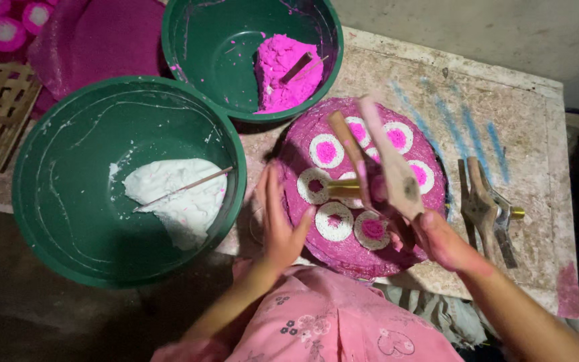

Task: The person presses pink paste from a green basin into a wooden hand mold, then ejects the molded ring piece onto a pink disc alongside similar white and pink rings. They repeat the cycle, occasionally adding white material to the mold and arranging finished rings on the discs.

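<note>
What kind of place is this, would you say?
Probably a small home workshop for handmade food or craft discs: two green basins, one of white dough and one of pink dough, and a round pink tray of white-and-pink rings on a worn table.

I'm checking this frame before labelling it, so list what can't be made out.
Head view only:
- Wooden press: motion-blurred; the head is unclear.
- Pink tray: the middle rings are hidden behind the press and right hand.
- Left hand: fingertips blur at the tray rim; contact is unclear.
- Pink-and-white discs: cut off at the top-left edge.
</note>
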### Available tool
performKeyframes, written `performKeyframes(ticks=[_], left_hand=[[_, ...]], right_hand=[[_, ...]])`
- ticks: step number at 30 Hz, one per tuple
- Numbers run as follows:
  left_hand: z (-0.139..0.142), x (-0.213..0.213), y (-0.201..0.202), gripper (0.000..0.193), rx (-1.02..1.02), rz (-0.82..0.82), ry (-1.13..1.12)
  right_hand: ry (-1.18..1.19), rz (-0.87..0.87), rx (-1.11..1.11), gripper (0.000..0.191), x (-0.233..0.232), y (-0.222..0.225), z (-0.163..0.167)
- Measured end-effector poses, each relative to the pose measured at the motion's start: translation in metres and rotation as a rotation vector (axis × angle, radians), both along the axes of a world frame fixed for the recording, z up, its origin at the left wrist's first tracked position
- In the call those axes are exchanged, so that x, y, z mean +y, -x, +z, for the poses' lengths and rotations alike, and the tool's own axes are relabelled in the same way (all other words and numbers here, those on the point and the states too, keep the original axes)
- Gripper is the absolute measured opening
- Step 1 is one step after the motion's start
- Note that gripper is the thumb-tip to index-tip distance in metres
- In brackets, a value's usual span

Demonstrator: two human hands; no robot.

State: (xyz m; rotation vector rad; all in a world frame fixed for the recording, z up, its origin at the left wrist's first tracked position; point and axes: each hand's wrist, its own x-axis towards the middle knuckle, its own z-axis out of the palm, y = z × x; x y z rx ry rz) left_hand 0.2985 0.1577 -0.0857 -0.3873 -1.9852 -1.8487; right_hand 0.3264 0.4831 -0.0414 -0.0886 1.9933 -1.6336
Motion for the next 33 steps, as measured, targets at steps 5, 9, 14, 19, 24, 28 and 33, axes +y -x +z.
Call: performKeyframes(ticks=[5,9,14,19,24,28,33], left_hand=[[0.038,0.010,0.095,0.078,-0.436,-0.972,-1.223],[0.042,0.032,0.127,0.046,-0.373,-0.931,-1.479],[0.041,0.034,0.148,0.038,-0.367,-0.793,-1.546],[0.037,0.021,0.153,0.039,-0.374,-0.847,-1.557],[0.032,0.028,0.149,0.036,-0.367,-0.635,-1.459],[0.034,0.023,0.154,0.038,-0.363,-0.778,-1.538],[0.034,0.016,0.130,0.044,-0.388,-0.765,-1.405]], right_hand=[[0.069,-0.024,-0.555,0.072,-0.024,0.031,0.019],[-0.211,0.029,-0.394,0.068,-0.043,0.067,0.053],[-0.631,0.090,-0.053,0.076,-0.067,0.091,0.065],[-0.601,0.084,0.032,0.071,-0.088,0.088,0.054],[-0.632,0.119,-0.021,0.068,-0.083,0.092,0.059],[-0.635,0.084,0.084,0.065,-0.089,0.093,0.050],[-0.342,0.100,0.063,0.065,-0.071,0.064,0.037]])
